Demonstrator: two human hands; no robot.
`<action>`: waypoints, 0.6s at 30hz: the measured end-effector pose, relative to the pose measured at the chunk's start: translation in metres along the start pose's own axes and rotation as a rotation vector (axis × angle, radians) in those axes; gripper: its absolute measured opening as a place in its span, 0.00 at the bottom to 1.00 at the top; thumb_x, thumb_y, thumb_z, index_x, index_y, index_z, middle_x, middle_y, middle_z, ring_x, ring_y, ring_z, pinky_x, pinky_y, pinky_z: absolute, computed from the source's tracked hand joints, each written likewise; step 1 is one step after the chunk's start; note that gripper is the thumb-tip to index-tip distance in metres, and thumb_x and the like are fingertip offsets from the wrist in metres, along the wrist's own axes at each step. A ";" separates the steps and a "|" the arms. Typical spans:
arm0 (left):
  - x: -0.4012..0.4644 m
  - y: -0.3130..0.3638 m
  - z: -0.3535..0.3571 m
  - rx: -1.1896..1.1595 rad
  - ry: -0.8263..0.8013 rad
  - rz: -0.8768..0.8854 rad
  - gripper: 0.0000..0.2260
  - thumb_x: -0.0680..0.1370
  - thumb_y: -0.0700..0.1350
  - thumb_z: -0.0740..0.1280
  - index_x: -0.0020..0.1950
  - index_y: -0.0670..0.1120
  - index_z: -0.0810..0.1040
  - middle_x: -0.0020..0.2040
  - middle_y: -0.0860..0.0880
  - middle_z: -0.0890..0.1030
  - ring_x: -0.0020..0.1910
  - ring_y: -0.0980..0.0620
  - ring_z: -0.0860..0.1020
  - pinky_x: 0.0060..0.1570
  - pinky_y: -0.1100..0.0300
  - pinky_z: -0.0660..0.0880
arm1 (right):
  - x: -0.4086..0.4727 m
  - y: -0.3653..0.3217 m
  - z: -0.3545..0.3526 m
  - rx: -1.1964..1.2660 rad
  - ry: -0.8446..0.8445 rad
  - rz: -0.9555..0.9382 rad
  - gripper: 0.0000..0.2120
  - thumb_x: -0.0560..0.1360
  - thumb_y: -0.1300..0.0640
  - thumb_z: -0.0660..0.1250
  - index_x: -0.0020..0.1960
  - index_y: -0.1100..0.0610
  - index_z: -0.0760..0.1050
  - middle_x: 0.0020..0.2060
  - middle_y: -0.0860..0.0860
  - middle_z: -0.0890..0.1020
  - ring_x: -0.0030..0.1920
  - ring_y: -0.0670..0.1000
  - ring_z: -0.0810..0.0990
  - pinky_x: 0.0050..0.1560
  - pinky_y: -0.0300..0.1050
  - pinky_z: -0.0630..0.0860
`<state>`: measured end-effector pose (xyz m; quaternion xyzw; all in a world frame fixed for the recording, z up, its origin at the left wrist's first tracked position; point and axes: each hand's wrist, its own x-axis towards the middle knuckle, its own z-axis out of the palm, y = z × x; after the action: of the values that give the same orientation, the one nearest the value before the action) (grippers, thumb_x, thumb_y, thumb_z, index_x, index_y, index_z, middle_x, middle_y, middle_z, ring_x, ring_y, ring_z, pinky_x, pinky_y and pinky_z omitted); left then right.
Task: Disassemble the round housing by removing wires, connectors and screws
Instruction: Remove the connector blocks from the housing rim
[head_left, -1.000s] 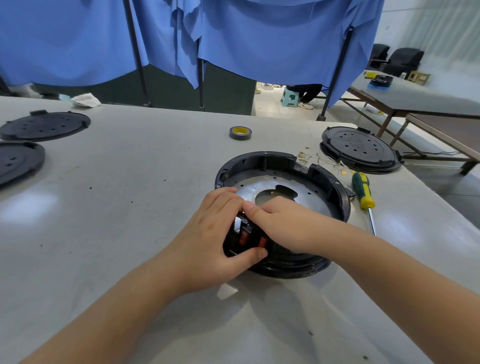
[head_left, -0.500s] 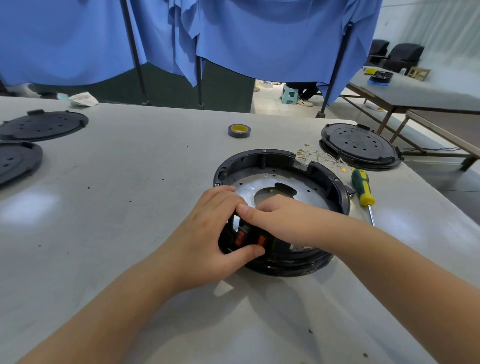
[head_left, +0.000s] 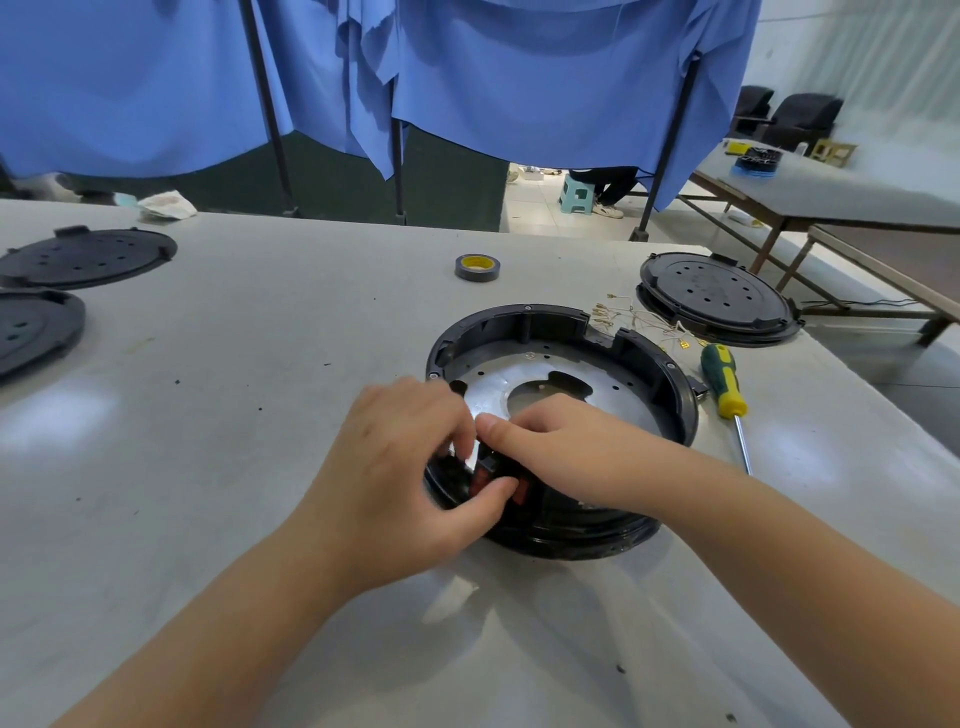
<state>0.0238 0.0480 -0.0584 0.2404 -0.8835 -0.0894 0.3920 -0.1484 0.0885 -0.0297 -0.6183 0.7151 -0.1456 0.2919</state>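
Both your hands are pinching at the small black-and-red connector block on the near-left rim of the round black plastic housing.

The round black plastic housing (head_left: 563, 415) sits at the worktop's (head_left: 260, 415) middle; your left hand (head_left: 400, 467) and right hand (head_left: 566, 447) both have fingers curled round the black-and-red connector block (head_left: 498, 475). Pull crooked and I judge its tabs may snap, or the housing may skid, since nothing else steadies it. Your own knuckles hide the block. To the right lie the green-and-yellow screwdriver (head_left: 723, 382), loose thin wires with brass terminals (head_left: 639, 322) and a black perforated round cover (head_left: 719, 299); far off, a grey tape roll with yellow core (head_left: 477, 267).
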 end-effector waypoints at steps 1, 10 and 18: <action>0.000 0.001 0.000 -0.006 -0.029 0.016 0.12 0.68 0.51 0.70 0.34 0.45 0.70 0.32 0.52 0.71 0.33 0.50 0.69 0.35 0.52 0.67 | -0.001 0.000 0.000 -0.005 0.008 -0.003 0.29 0.75 0.31 0.53 0.33 0.52 0.77 0.29 0.56 0.78 0.26 0.46 0.70 0.35 0.46 0.68; -0.004 0.005 -0.004 0.025 -0.096 0.009 0.11 0.70 0.50 0.65 0.32 0.45 0.71 0.29 0.55 0.68 0.28 0.56 0.64 0.27 0.63 0.63 | -0.008 0.001 0.003 -0.076 0.188 -0.072 0.26 0.76 0.34 0.55 0.32 0.54 0.67 0.23 0.45 0.69 0.26 0.45 0.68 0.32 0.44 0.65; -0.001 0.002 -0.010 -0.252 -0.010 -0.122 0.11 0.69 0.50 0.66 0.32 0.43 0.73 0.28 0.53 0.70 0.27 0.52 0.69 0.28 0.54 0.68 | -0.026 0.005 0.008 0.185 0.407 -0.386 0.06 0.73 0.47 0.63 0.45 0.45 0.77 0.42 0.38 0.79 0.47 0.43 0.77 0.47 0.36 0.72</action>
<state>0.0309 0.0504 -0.0519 0.2421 -0.8509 -0.2244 0.4087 -0.1456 0.1163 -0.0326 -0.6717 0.6117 -0.3841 0.1644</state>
